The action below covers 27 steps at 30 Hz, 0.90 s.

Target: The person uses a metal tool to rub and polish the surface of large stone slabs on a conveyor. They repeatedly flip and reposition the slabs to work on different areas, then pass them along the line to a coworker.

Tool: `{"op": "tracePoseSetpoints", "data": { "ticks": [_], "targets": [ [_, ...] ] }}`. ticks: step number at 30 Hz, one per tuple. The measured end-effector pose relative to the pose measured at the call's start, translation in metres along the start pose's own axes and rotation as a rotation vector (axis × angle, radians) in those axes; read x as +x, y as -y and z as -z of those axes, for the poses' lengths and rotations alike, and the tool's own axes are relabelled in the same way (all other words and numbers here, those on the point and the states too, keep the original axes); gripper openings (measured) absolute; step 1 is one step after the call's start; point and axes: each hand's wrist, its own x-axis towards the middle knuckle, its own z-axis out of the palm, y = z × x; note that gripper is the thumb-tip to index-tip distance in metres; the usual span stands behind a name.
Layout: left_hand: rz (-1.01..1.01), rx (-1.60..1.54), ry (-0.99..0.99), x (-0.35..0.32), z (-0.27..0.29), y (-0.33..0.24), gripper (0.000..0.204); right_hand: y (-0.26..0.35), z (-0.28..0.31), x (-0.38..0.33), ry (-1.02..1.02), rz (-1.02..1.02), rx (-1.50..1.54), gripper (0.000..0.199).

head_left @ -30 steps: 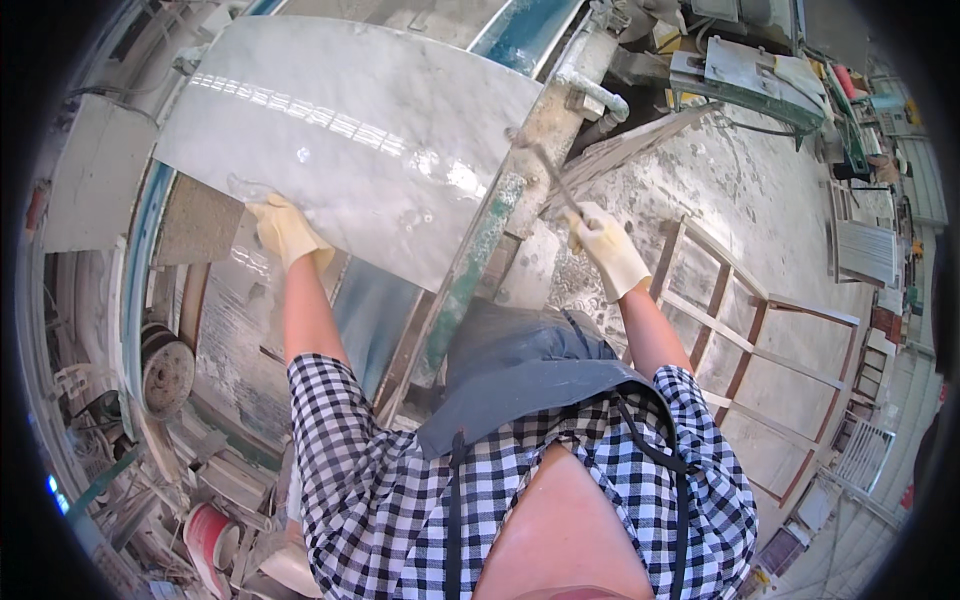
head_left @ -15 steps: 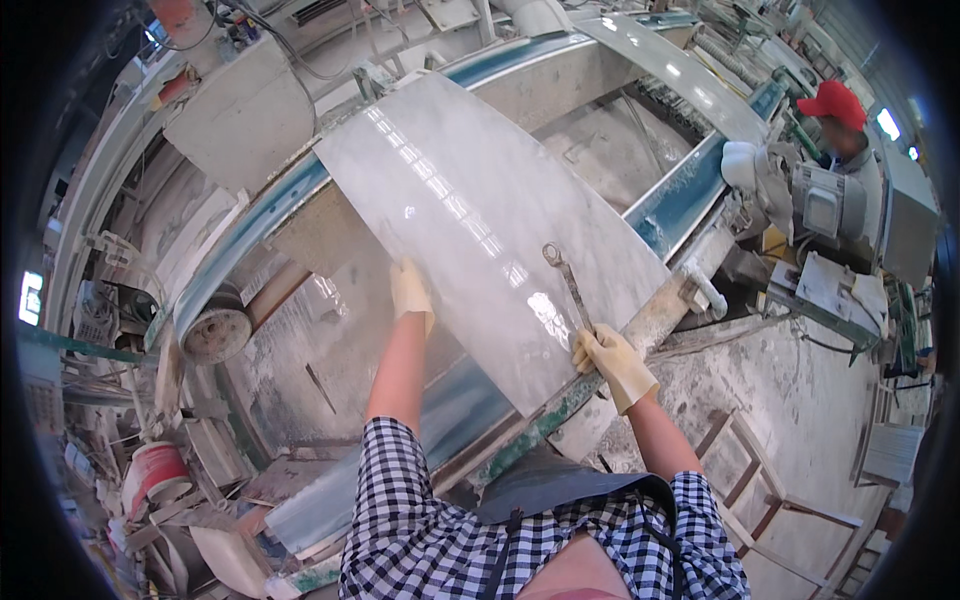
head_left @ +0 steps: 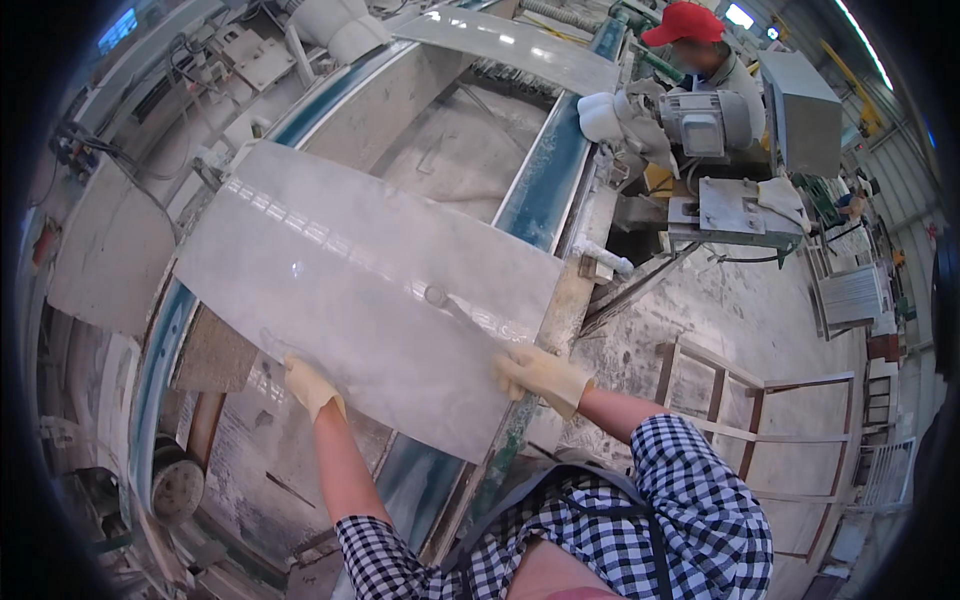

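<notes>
A pale, polished stone slab (head_left: 380, 235) lies across a blue-and-white metal frame in front of me. In my gloved right hand (head_left: 545, 377) is a ring wrench (head_left: 464, 318), its handle gripped at the slab's right end. The ring end of the wrench points toward the far left over the slab, and it is smeared by motion. I cannot tell whether it touches the stone. My left hand (head_left: 315, 387), also in a cream glove, is closed at the slab's near left edge. Its fingertips are partly hidden at that edge.
A person in a red cap (head_left: 690, 30) stands at the far right behind a grey motor (head_left: 700, 122). Beyond my slab, another slab (head_left: 510, 45) lies on the frame. Wooden racks (head_left: 755, 430) stand on the floor to my right. An open gap shows below my left hand.
My view has turned to the right, so the slab and frame appear shifted left. The wrench has blurred while staying in my right hand. My left hand remains at the slab's edge.
</notes>
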Motion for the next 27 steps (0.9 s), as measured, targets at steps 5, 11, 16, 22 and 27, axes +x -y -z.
{"op": "tracePoseSetpoints", "data": {
  "ticks": [5, 11, 16, 22, 27],
  "targets": [
    [0.028, -0.072, -0.049, -0.012, -0.003, -0.007, 0.063, 0.006, -0.008, -0.005, -0.050, 0.020, -0.200, 0.033],
    [0.033, -0.110, -0.015, -0.013, -0.008, -0.005, 0.060, 0.002, -0.014, -0.010, -0.123, 0.004, -0.257, 0.030],
    [0.033, -0.042, -0.071, 0.001, -0.009, 0.000, 0.058, -0.006, -0.020, -0.004, -0.177, 0.041, -0.333, 0.027],
    [-0.014, 0.020, -0.125, 0.003, -0.011, 0.006, 0.057, -0.005, -0.020, -0.004, -0.142, -0.058, -0.264, 0.027],
    [-0.009, 0.044, -0.156, -0.004, -0.015, -0.003, 0.055, 0.005, -0.020, -0.004, -0.136, -0.063, -0.307, 0.028]
  ]
}}
